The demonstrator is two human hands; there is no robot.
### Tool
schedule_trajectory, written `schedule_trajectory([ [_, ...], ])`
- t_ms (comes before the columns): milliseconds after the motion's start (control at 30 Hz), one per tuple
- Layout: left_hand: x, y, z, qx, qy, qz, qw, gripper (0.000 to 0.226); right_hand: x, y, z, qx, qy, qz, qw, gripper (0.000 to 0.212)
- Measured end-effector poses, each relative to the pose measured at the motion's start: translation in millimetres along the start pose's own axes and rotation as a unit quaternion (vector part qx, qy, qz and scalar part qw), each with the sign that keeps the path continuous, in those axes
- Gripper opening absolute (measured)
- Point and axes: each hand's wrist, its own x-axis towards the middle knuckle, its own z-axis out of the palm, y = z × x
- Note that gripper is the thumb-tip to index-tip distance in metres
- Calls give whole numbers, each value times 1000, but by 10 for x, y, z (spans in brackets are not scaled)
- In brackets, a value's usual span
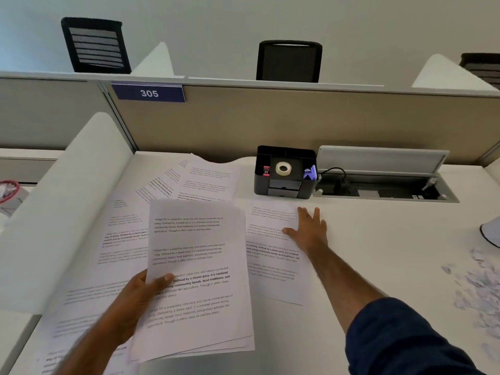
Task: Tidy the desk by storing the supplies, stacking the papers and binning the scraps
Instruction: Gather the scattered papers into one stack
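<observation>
While left hand [135, 301] grips papers [194, 280], right hand [309, 230] presses sheet [273, 255].

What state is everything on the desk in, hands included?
left hand: grips the paper sheaf
paper sheaf: held, sheets slightly fanned
right hand: flat on the single sheet, fingers straight
single sheet: flat on desk
loose sheets: spread, overlapping, unstacked
organiser: upright
tape roll: lying flat in organiser
scraps: scattered, not binned
cable hatch: lid open
</observation>
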Motion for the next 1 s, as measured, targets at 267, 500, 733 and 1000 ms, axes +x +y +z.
schedule_trajectory([
  [267, 68, 29, 106, 4, -1, 7, 1000, 38, -334, -25, -28, 245, 91, 106, 959, 38],
  [500, 127, 92, 182, 0, -10, 6, 1000, 36, -796, 250, -823, 441, 66, 114, 888, 16],
  [733, 109, 117, 407, 23, -41, 8, 999, 33, -1206, 150, -1848, 611, -40, -14, 791, 41],
  [1000, 31, 206, 716, 38, -70, 28, 996, 37, -1118, -413, -1318, 526, -62, -41, 847, 36],
])
